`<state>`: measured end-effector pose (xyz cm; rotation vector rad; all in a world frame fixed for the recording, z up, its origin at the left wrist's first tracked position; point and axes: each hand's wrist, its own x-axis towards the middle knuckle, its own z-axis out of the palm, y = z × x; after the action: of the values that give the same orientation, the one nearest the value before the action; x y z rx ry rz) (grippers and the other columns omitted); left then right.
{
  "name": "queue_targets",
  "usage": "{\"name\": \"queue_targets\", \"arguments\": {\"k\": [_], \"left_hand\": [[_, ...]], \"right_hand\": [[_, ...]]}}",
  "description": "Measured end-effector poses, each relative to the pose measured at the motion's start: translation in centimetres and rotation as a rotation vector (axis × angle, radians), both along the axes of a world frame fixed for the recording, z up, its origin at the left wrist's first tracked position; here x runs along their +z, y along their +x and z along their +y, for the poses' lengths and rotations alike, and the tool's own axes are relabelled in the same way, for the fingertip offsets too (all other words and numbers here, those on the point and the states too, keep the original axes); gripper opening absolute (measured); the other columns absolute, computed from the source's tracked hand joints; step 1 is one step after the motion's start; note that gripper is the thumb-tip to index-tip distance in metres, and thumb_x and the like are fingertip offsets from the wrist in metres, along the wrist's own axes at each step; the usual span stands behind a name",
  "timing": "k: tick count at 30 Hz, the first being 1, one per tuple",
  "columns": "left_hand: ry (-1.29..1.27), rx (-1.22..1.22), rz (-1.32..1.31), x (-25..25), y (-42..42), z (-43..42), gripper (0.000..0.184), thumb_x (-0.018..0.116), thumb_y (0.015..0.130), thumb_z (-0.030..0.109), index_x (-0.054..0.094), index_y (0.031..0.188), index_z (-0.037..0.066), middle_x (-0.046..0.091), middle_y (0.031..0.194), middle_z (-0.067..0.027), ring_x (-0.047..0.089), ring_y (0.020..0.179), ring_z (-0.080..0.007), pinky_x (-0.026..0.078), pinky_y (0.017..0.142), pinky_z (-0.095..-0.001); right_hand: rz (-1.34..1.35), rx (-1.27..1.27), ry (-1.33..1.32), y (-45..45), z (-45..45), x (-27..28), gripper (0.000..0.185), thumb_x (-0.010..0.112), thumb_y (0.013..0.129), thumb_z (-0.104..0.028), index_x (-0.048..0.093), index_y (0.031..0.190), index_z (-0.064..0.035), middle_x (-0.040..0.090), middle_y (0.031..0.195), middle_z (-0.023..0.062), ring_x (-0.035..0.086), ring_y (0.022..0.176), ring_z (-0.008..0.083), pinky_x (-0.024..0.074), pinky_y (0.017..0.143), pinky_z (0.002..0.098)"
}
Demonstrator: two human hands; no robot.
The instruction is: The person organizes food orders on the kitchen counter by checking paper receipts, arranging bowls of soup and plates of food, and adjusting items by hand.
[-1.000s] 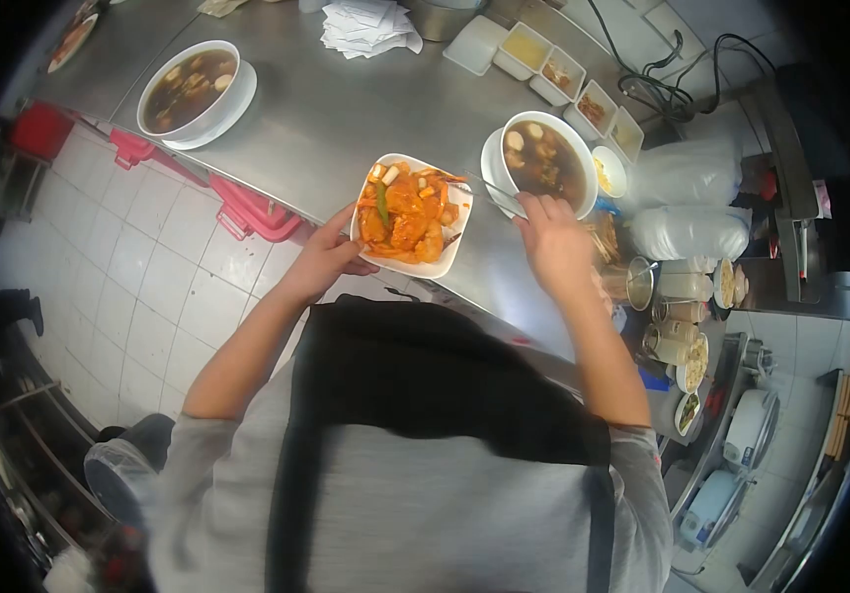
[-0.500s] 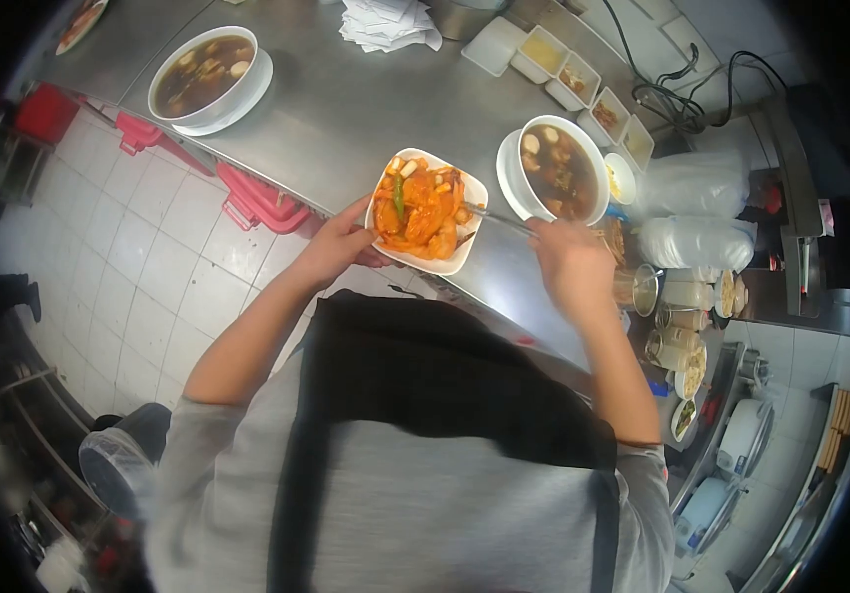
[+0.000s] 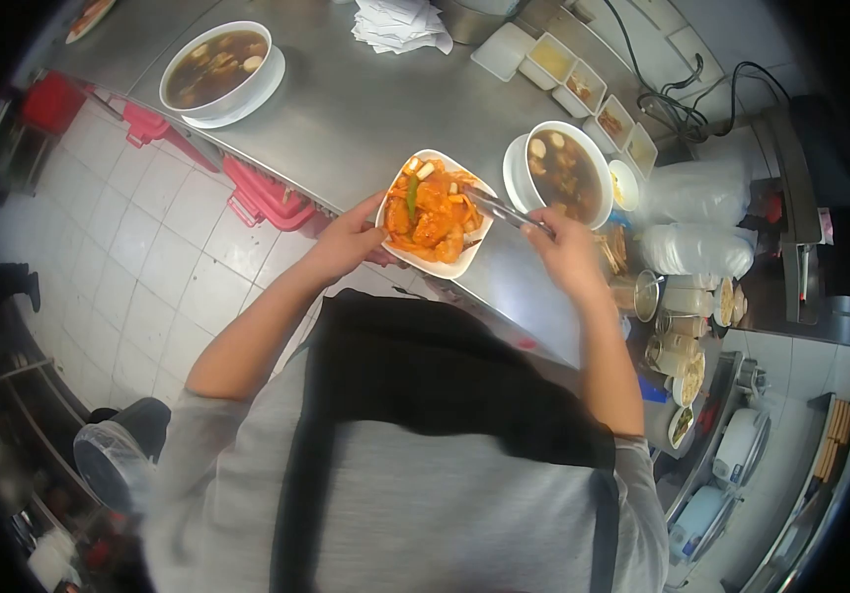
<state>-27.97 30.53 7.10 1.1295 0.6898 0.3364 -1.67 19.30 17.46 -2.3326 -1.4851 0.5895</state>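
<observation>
My left hand (image 3: pixel 354 240) grips the near-left rim of a white dish (image 3: pixel 437 269), thumb on top; the dish lies over the front edge of the steel counter (image 3: pixel 346 138). My right hand (image 3: pixel 565 247) is closed round metal tongs (image 3: pixel 512 212). Their long axis slants forward and left from my fist, tips over the right side of the orange-sauced food (image 3: pixel 437 222); contact unclear. Dish lies left of right hand; left hand nearer. Soup bowl (image 3: pixel 607 198) just forward of right hand.
</observation>
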Motion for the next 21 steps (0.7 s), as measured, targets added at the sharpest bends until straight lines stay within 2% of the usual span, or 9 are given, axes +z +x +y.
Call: {"name": "queue_targets", "arguments": {"k": [2, 5, 9, 16, 21], "left_hand": [[0.004, -0.018, 0.015, 0.0, 0.1, 0.4, 0.056, 0.043, 0.091, 0.009, 0.021, 0.143, 0.010, 0.060, 0.104, -0.0147, 0.066, 0.078, -0.0184, 0.055, 0.072, -0.0269], [0.009, -0.032, 0.001, -0.3, 0.3, 1.0, 0.055, 0.042, 0.091, 0.009, 0.023, 0.143, 0.010, 0.060, 0.105, -0.0143, 0.066, 0.077, -0.0166, 0.055, 0.071, -0.0255], [0.018, -0.023, -0.025, -0.8, 0.3, 1.1, 0.056, 0.041, 0.090, 0.009, 0.024, 0.143, 0.011, 0.062, 0.101, -0.0126, 0.066, 0.075, -0.0144, 0.054, 0.070, -0.0241], [0.100, -0.024, 0.018, 0.1, 0.6, 0.9, 0.058, 0.043, 0.087, 0.008, 0.026, 0.143, 0.014, 0.063, 0.094, -0.0113, 0.064, 0.071, -0.0126, 0.054, 0.067, -0.0231], [0.050, 0.008, 0.041, -0.7, 0.7, 0.9, 0.058, 0.043, 0.086, 0.009, 0.028, 0.142, 0.013, 0.063, 0.094, -0.0110, 0.065, 0.071, -0.0123, 0.054, 0.066, -0.0227]], "right_hand": [[-0.123, 0.074, -0.019, -1.0, -0.3, 2.6, 0.031, 0.061, 0.080, -0.027, 0.064, 0.101, -0.0050, 0.064, 0.076, 0.0182, 0.062, 0.076, 0.0336, 0.0470, 0.069, 0.0397], [-0.184, 0.042, 0.025, -0.7, 0.4, 3.8, 0.032, 0.061, 0.079, -0.028, 0.064, 0.102, -0.0058, 0.064, 0.081, 0.0192, 0.062, 0.080, 0.0339, 0.0472, 0.072, 0.0398], [-0.072, 0.047, 0.050, 0.6, 2.0, 3.5, 0.033, 0.061, 0.079, -0.029, 0.064, 0.102, -0.0052, 0.065, 0.085, 0.0185, 0.063, 0.083, 0.0336, 0.0473, 0.074, 0.0396], [-0.295, 0.238, 0.007, -5.3, 5.8, 2.5, 0.027, 0.058, 0.081, -0.028, 0.065, 0.099, -0.0087, 0.067, 0.085, 0.0129, 0.063, 0.083, 0.0313, 0.0489, 0.074, 0.0407], [-0.327, 0.216, 0.099, -4.5, 5.0, 3.0, 0.027, 0.059, 0.082, -0.027, 0.065, 0.098, -0.0076, 0.066, 0.082, 0.0150, 0.063, 0.079, 0.0321, 0.0486, 0.070, 0.0411]]}}
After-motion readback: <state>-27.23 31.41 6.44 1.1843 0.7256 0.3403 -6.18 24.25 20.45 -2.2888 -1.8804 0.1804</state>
